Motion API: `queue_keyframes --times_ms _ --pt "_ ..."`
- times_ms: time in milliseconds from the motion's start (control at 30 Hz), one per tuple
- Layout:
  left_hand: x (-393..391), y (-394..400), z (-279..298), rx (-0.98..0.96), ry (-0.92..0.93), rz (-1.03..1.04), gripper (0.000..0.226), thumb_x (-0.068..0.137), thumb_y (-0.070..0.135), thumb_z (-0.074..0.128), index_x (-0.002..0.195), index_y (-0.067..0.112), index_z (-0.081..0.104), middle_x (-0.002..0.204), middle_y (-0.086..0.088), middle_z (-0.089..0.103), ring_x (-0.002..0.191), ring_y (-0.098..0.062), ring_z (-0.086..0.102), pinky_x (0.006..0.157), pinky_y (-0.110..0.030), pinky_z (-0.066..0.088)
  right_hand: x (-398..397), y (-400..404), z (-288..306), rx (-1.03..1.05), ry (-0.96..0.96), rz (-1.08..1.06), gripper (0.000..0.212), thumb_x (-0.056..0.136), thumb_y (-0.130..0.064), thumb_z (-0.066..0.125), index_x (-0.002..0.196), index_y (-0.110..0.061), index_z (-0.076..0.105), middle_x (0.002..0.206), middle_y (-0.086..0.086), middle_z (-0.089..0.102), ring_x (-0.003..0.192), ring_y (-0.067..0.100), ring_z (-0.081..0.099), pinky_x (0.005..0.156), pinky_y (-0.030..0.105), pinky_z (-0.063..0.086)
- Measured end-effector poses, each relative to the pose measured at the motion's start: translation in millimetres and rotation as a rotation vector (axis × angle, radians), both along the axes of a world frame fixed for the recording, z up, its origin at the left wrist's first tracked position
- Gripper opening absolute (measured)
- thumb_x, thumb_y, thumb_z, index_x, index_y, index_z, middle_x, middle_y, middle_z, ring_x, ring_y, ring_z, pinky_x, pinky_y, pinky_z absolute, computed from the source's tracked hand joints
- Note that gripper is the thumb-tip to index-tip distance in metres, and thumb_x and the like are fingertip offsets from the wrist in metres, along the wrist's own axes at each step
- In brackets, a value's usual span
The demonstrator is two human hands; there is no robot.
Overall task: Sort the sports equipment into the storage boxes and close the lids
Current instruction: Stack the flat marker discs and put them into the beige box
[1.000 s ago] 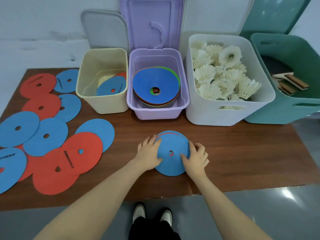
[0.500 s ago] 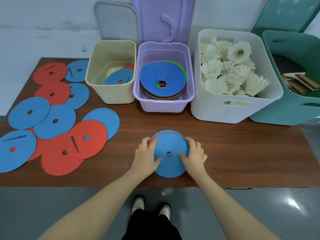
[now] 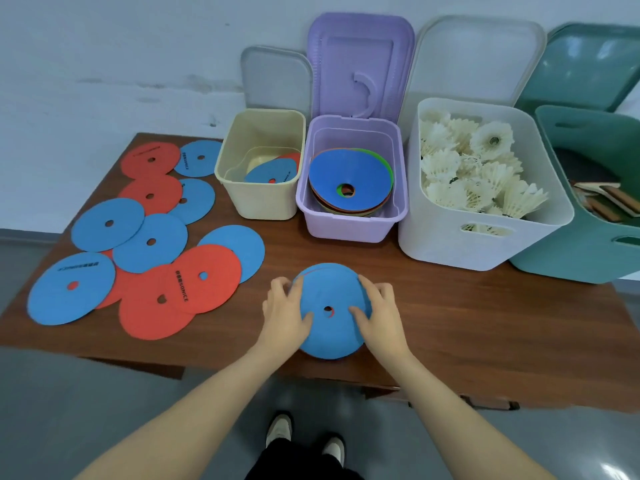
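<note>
Both forearms reach forward, left hand (image 3: 286, 317) and right hand (image 3: 380, 317) facing each other (fingers curled in a grip).

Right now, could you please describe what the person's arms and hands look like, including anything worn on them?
Both forearms are bare up to the frame's lower edge: no sleeves show. The left hand and the right hand wear no gloves, and I see no rings, watch or bracelet on either wrist. No markings are visible. Fingernails are too small to judge.
</note>
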State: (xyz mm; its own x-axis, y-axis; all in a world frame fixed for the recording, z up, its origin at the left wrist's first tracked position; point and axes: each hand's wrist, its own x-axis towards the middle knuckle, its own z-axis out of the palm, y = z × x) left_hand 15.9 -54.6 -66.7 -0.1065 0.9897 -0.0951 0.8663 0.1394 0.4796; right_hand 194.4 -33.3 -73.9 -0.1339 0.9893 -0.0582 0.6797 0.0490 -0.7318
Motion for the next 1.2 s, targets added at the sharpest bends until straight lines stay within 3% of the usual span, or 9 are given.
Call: queue_keyframes --times_ms 267,400,567,667,800,933,1000,1100,1200 --pt "-51 30 57 0.251 0.022 0.132 0.063 0.084 0.026 0.064 0.139 0.009 0.038 0.124 -0.019 0.037 0.112 -0.035 0.039 0.089 -0.041 0.033 -57 46 61 0.246 0.075 0.122 0.058 0.085 -0.011 0.063 0.138 -0.015 0.041 0.108 0.007 0.041 0.097 0.022 0.049 0.089 0.033 0.043" --pt "-79 66 84 0.336 0.054 0.154 0.062 0.082 0.025 0.065 0.137 0.007 0.041 0.120 -0.019 0.038 0.109 -0.035 0.041 0.090 -0.044 0.034 -88 86 89 0.300 0.114 0.132 0.059 0.085 -0.009 0.063 0.139 -0.013 0.040 0.108 0.002 0.035 0.098 0.017 0.045 0.091 0.024 0.036" --pt "-119 134 106 0.386 0.133 0.109 0.064 0.080 0.026 0.065 0.135 0.003 0.041 0.120 -0.023 0.040 0.107 -0.039 0.042 0.087 -0.049 0.038 -122 150 114 0.295 0.122 0.127 0.060 0.084 -0.007 0.063 0.139 -0.011 0.039 0.107 0.006 0.037 0.095 0.018 0.045 0.082 0.016 0.032" --pt "-141 177 110 0.357 0.190 0.074 0.065 0.085 0.029 0.060 0.140 0.008 0.033 0.128 -0.018 0.033 0.117 -0.034 0.035 0.092 -0.045 0.030 -140 189 117 0.303 0.077 0.152 0.059 0.084 -0.007 0.062 0.138 -0.011 0.040 0.106 0.005 0.038 0.096 0.023 0.049 0.087 0.023 0.036" --pt "-165 236 108 0.326 0.222 -0.008 0.067 0.087 0.033 0.055 0.143 0.010 0.026 0.130 -0.015 0.030 0.114 -0.031 0.036 0.092 -0.043 0.030 -163 240 115 0.284 0.046 0.060 0.059 0.083 -0.006 0.060 0.138 -0.014 0.041 0.108 0.005 0.040 0.093 0.027 0.052 0.088 0.038 0.043" --pt "-181 282 98 0.285 0.231 -0.088 0.067 0.090 0.033 0.052 0.144 0.009 0.023 0.134 -0.016 0.027 0.118 -0.032 0.033 0.096 -0.042 0.029 -184 271 103 0.236 -0.005 -0.016 0.059 0.084 -0.007 0.058 0.139 -0.016 0.038 0.110 0.009 0.041 0.091 0.030 0.051 0.086 0.041 0.044" --pt "-189 298 89 0.234 0.252 -0.138 0.067 0.091 0.035 0.050 0.145 0.010 0.021 0.135 -0.016 0.026 0.117 -0.032 0.033 0.097 -0.042 0.029 -190 278 95 0.199 -0.075 -0.056 0.057 0.086 -0.011 0.056 0.139 -0.018 0.038 0.113 0.009 0.042 0.096 0.031 0.048 0.087 0.040 0.040" --pt "-197 307 76 0.149 0.384 -0.245 0.063 0.090 0.040 0.048 0.143 0.013 0.025 0.139 -0.014 0.025 0.117 -0.032 0.032 0.096 -0.042 0.030 -192 279 82 0.151 -0.413 -0.082 0.043 0.088 -0.022 0.054 0.130 -0.017 0.047 0.117 0.008 0.041 0.105 0.030 0.038 0.087 0.037 0.028" --pt "-202 301 67 0.166 0.452 -0.265 0.054 0.089 0.036 0.048 0.137 0.014 0.034 0.143 -0.012 0.023 0.124 -0.032 0.027 0.099 -0.041 0.028 -194 274 76 0.176 -0.488 -0.108 0.033 0.087 -0.024 0.051 0.118 -0.015 0.053 0.115 0.006 0.041 0.100 0.029 0.038 0.083 0.035 0.027"
